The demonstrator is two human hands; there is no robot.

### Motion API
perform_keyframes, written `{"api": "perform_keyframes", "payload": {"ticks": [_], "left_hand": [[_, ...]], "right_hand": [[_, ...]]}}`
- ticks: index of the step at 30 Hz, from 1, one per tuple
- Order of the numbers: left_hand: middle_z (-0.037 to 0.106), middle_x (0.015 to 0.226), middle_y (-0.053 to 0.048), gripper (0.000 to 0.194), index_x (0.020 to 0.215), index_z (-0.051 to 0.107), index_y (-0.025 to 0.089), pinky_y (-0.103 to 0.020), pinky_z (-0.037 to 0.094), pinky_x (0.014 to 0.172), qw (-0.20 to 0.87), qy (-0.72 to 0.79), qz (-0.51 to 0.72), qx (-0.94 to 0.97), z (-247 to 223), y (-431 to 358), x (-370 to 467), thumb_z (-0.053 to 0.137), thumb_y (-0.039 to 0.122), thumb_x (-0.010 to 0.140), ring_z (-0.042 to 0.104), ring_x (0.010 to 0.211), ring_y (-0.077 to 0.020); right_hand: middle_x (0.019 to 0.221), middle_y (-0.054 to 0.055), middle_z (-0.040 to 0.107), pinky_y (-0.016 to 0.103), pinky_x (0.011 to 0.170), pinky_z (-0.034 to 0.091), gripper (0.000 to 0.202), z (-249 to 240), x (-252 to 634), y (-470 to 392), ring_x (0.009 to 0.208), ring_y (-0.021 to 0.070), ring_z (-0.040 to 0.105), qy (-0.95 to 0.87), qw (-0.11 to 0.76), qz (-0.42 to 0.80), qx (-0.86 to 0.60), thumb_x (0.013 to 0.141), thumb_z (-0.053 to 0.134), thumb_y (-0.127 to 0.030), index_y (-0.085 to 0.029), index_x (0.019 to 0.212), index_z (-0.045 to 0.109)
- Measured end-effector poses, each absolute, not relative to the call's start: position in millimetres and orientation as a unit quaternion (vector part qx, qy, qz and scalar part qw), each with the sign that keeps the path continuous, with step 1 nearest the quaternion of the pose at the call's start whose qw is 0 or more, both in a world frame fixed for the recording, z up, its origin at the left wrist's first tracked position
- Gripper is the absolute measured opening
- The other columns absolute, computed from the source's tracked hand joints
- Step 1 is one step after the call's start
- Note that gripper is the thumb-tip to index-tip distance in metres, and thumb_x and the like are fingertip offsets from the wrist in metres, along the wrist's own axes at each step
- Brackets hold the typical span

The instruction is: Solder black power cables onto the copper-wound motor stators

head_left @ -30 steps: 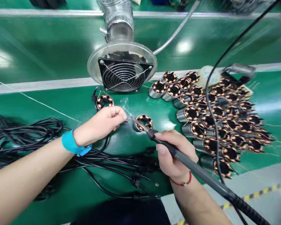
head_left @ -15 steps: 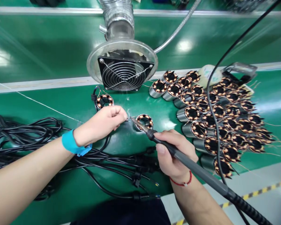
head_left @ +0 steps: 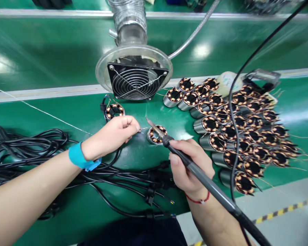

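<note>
My left hand [head_left: 122, 131], with a teal band at the wrist, is pinched shut on thin wires [head_left: 143, 129] whose ends stick out past the fingertips. A whitish strand [head_left: 43, 112] runs from the left edge and disappears behind that forearm. In my right hand [head_left: 192, 164] is a soldering iron [head_left: 195, 167], gripped like a pen, its tip just above the wire ends and apart from them. Faint smoke rises at the tip. Beneath the iron stands a motor stator [head_left: 150, 135] with copper windings, partly covered by it. Another stator [head_left: 115, 111] with a black cable sits behind my left hand.
Many copper-wound stators [head_left: 210, 123] stand grouped on the right of the green bench. A fume extractor [head_left: 136, 83] with a fan grille hangs at the back centre. Black cables [head_left: 28, 147] lie piled at left and front. The iron's black cord [head_left: 233, 119] crosses the right side.
The soldering iron's tip has moved up and slightly right, off the wire ends. My left hand has stayed almost still with the wires.
</note>
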State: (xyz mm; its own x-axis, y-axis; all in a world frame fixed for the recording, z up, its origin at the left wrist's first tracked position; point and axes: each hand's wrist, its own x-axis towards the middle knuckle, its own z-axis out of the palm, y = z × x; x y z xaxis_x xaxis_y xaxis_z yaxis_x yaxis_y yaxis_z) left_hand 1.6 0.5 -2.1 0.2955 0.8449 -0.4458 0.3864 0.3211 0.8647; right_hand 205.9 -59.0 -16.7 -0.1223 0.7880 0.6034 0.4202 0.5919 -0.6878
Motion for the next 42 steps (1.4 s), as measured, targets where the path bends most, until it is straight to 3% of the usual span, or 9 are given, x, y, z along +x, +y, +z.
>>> {"api": "perform_keyframes", "payload": {"ticks": [11,19,26,30,33,37,42], "left_hand": [[0.045,0.056,0.005,0.015,0.073,0.054,0.016,-0.021,0.031,0.052,0.584,0.564,0.193,0.551,-1.7,0.4,1.0,0.052,0.024,0.085,0.04,0.053,-0.0069],[0.045,0.058,0.005,0.016,0.073,0.053,0.016,-0.021,0.032,0.052,0.586,0.56,0.194,0.553,-0.3,0.8,1.3,0.051,0.025,0.086,0.04,0.053,-0.0073],[0.045,0.058,0.005,0.016,0.072,0.053,0.016,-0.021,0.032,0.052,0.583,0.555,0.198,0.559,-1.1,2.0,1.9,0.051,0.025,0.085,0.04,0.053,-0.0077],[0.044,0.057,0.005,0.016,0.071,0.052,0.016,-0.021,0.032,0.052,0.583,0.554,0.199,0.561,-0.7,1.4,1.4,0.051,0.024,0.085,0.04,0.053,-0.0075],[0.044,0.057,0.005,0.015,0.071,0.052,0.016,-0.021,0.032,0.052,0.584,0.555,0.198,0.558,-0.5,0.6,1.5,0.051,0.024,0.085,0.04,0.053,-0.0074],[0.044,0.058,0.005,0.016,0.072,0.052,0.016,-0.02,0.032,0.052,0.584,0.555,0.199,0.558,-0.8,1.3,2.3,0.051,0.024,0.085,0.041,0.053,-0.0072],[0.045,0.058,0.005,0.016,0.073,0.053,0.016,-0.02,0.032,0.052,0.58,0.553,0.197,0.565,0.3,2.1,2.4,0.05,0.025,0.085,0.041,0.053,-0.0076]], "right_hand": [[0.067,-0.001,0.059,0.027,0.049,0.045,0.016,-17.3,205.3,-61.4,0.057,0.0129,0.054,-0.73,0.524,0.156,-0.41,0.084,0.056,-0.019,-0.019,0.099,0.063],[0.071,0.001,0.061,0.03,0.052,0.047,0.028,-21.0,207.3,-60.7,0.058,0.0141,0.053,-0.715,0.531,0.157,-0.425,0.083,0.06,-0.018,-0.021,0.111,0.062],[0.104,0.005,0.071,0.038,0.074,0.059,0.045,-28.0,201.0,-59.0,0.076,0.0177,0.069,-0.715,0.5,0.209,-0.441,0.09,0.057,-0.021,-0.025,0.134,0.048],[0.099,0.002,0.072,0.04,0.077,0.058,0.043,-33.8,198.5,-59.1,0.08,0.0179,0.071,-0.705,0.493,0.236,-0.452,0.096,0.047,-0.021,-0.027,0.138,0.041],[0.095,0.002,0.072,0.044,0.086,0.053,0.041,-33.3,197.7,-58.0,0.092,0.0205,0.068,-0.724,0.469,0.203,-0.464,0.093,0.049,-0.017,-0.027,0.132,0.045],[0.119,0.008,0.064,0.049,0.098,0.046,0.051,-30.6,193.5,-56.3,0.112,0.0247,0.059,-0.744,0.425,0.204,-0.473,0.086,0.058,-0.02,-0.024,0.134,0.041],[0.131,0.011,0.056,0.054,0.103,0.04,0.061,-31.3,185.1,-56.3,0.119,0.0282,0.051,-0.752,0.396,0.213,-0.481,0.085,0.059,-0.027,-0.022,0.14,0.033]]}}
